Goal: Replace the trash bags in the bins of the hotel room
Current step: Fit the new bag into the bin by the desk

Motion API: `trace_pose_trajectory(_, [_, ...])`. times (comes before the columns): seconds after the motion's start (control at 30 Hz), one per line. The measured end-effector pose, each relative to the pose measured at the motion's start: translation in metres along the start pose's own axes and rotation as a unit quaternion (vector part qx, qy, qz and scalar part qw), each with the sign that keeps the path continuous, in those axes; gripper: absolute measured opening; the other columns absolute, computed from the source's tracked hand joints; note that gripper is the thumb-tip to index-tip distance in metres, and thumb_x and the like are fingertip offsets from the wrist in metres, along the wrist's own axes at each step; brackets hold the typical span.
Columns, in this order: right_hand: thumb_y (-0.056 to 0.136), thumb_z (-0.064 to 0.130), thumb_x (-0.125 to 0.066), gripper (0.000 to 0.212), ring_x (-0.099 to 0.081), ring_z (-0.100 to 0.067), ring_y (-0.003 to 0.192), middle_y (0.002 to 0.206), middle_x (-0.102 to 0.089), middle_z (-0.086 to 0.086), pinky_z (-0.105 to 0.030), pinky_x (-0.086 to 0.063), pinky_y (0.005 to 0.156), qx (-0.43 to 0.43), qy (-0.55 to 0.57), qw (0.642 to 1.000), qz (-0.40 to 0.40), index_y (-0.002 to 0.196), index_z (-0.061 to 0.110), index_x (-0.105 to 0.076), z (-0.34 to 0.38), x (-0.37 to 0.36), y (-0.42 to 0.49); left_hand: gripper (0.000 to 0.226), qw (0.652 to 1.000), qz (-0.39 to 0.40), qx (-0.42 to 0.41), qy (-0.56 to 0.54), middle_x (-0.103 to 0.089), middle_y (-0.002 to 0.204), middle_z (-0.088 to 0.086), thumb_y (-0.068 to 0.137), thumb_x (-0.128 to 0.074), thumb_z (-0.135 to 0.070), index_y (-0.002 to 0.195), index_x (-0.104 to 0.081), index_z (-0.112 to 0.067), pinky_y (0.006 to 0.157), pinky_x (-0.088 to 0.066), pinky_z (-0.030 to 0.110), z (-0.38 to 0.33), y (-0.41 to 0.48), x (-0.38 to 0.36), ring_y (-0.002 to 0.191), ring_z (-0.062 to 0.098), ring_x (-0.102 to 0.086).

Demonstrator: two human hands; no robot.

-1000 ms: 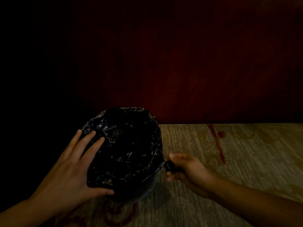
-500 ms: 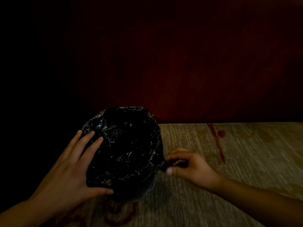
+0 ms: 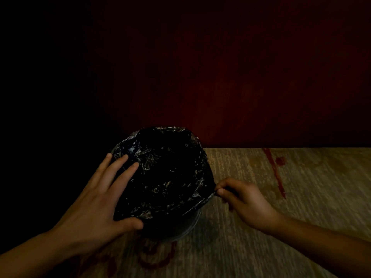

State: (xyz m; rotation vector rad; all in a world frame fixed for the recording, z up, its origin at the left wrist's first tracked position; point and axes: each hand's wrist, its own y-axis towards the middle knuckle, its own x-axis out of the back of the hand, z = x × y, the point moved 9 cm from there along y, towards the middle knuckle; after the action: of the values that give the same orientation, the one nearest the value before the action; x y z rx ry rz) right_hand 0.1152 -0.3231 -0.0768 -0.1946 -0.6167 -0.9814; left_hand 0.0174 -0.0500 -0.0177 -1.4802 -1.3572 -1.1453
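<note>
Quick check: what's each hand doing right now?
Left hand: open, flat against the trash bag.
Right hand: pinches the bag's edge.

Dim red wall (image 3: 241,87), patterned carpet (image 3: 301,187)

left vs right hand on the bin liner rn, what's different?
Grip: the left hand lies flat, fingers spread on the black trash bag; the right hand is curled, pinching a pulled-out strand of its edge.
Place: the left hand rests on the bag over the bin; the right hand sits beside the bin, above the carpet.
Both touch the bag.
</note>
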Motion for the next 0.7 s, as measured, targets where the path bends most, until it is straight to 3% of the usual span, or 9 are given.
trace_pose_trajectory(0.07, [0.098, 0.011, -0.057, 0.021, -0.063, -0.012, 0.077, 0.091, -0.063, 0.005, -0.030, -0.056, 0.068, -0.076, 0.139, 0.987, 0.004, 0.083, 0.021, -0.068, -0.008, -0.007, 0.002, 0.107, 1.000, -0.009, 0.004, 0.000, 0.014, 0.163, -0.018, 0.065, -0.024, -0.099, 0.153, 0.002, -0.045, 0.117, -0.008, 0.050, 0.000, -0.001, 0.000, 0.149, 0.011, 0.021])
trace_pose_trajectory(0.13, [0.096, 0.002, -0.056, 0.023, -0.064, -0.020, 0.088, 0.101, -0.066, -0.004, -0.033, -0.057, 0.074, -0.136, 0.275, 0.952, -0.015, 0.078, 0.010, -0.069, -0.013, -0.012, 0.002, 0.106, 1.000, -0.014, 0.014, 0.006, 0.014, 0.163, -0.017, 0.067, -0.023, -0.099, 0.154, 0.002, -0.043, 0.117, -0.008, 0.048, 0.002, -0.001, -0.001, 0.149, 0.011, 0.022])
trace_pose_trajectory(0.3, [0.093, -0.003, -0.055, 0.014, -0.063, -0.023, 0.066, 0.074, -0.066, -0.015, -0.029, -0.056, 0.061, -0.247, 0.446, 0.858, -0.060, 0.085, -0.003, -0.066, -0.019, -0.020, -0.003, 0.110, 0.999, -0.023, 0.026, 0.011, 0.012, 0.164, -0.015, 0.066, -0.028, -0.098, 0.155, -0.002, -0.039, 0.118, -0.012, 0.048, 0.005, 0.001, -0.001, 0.149, 0.011, 0.022])
trace_pose_trajectory(0.57, [0.095, -0.001, -0.049, 0.012, -0.045, -0.014, 0.052, 0.067, -0.054, -0.008, -0.026, -0.042, 0.050, -0.342, 0.513, 0.787, 0.014, 0.097, 0.006, -0.058, -0.023, -0.048, 0.004, 0.110, 0.999, -0.023, 0.020, 0.040, 0.008, 0.165, -0.008, 0.069, -0.024, -0.097, 0.156, -0.006, -0.033, 0.122, -0.006, 0.052, 0.000, 0.000, -0.001, 0.150, 0.016, 0.020])
trace_pose_trajectory(0.7, [0.094, -0.001, -0.050, 0.016, -0.037, -0.011, 0.045, 0.059, -0.048, -0.006, -0.022, -0.036, 0.042, -0.390, 0.440, 0.806, 0.077, 0.083, 0.010, -0.055, -0.028, -0.051, 0.011, 0.109, 0.997, -0.023, 0.018, 0.075, 0.011, 0.165, -0.004, 0.072, -0.020, -0.096, 0.157, -0.003, -0.031, 0.122, -0.003, 0.051, -0.001, -0.001, -0.001, 0.150, 0.019, 0.021])
